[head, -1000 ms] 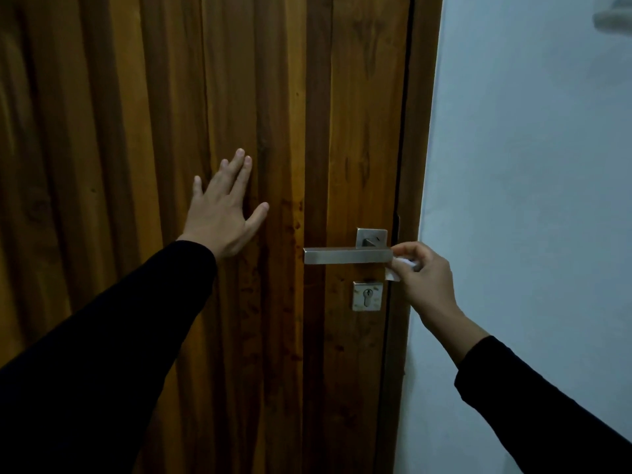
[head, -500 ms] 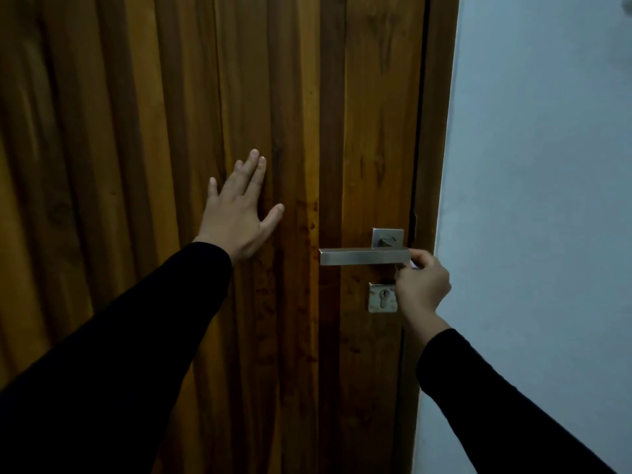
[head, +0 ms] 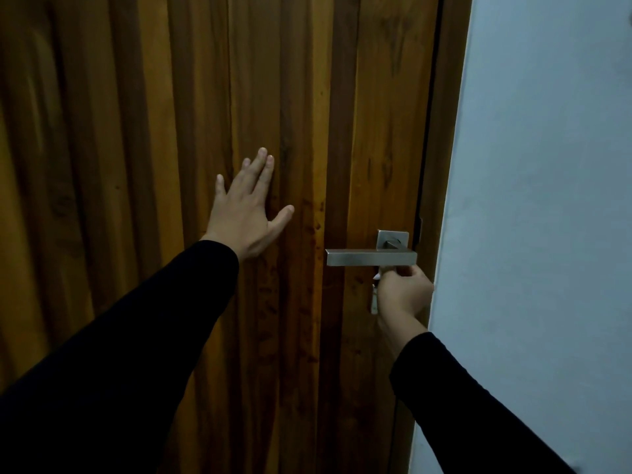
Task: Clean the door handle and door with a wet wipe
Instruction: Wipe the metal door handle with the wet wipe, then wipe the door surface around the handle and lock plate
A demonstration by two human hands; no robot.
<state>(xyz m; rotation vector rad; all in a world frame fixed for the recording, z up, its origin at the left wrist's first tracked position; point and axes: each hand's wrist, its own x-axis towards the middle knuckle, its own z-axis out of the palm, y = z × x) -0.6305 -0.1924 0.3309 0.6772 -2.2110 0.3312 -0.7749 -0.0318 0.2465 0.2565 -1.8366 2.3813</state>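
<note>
Wiping is under way at the lever door handle [head: 371, 257], lower right of centre in the head view. The right hand [head: 403, 295] sits just beneath the lever's inner end, fingers curled round a wet wipe [head: 375, 295], of which only a small white edge peeks out at the left of the fist; the keyhole plate is mostly hidden behind it. The left hand [head: 248, 213], mid-frame, lies flat with fingers straight and spread against the wooden door [head: 136, 165], holding nothing. By my judgement the handle's underside is being done, while the broad dark-grained door panels are yet to come. The brushed-metal lever looks square-edged and level.
</note>
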